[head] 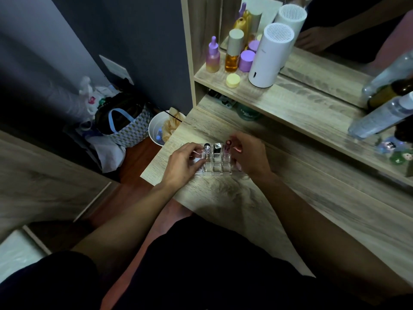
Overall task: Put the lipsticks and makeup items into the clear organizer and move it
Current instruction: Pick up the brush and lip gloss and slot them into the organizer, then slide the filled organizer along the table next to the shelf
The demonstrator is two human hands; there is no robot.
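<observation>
A clear organizer (216,168) with a grid of small compartments sits on the wooden dresser top (290,198), near its left edge. Three items stand upright in its back row: a clear-capped tube (206,149), a silver and black lipstick (216,148) and a pink tube with a dark red cap (228,146). My left hand (182,165) grips the organizer's left side, fingers curled over the rim by the clear-capped tube. My right hand (251,156) clasps the right side, fingers next to the pink tube. The front compartments look bare.
On the raised shelf (301,101) stand a purple dropper bottle (212,55), an amber bottle (233,51), a purple jar (245,61), a yellow lid (233,80) and a white cylinder device (270,54). Clear bottles (380,113) lean at the right. A white bin (159,128) and bags (125,124) are on the floor at the left.
</observation>
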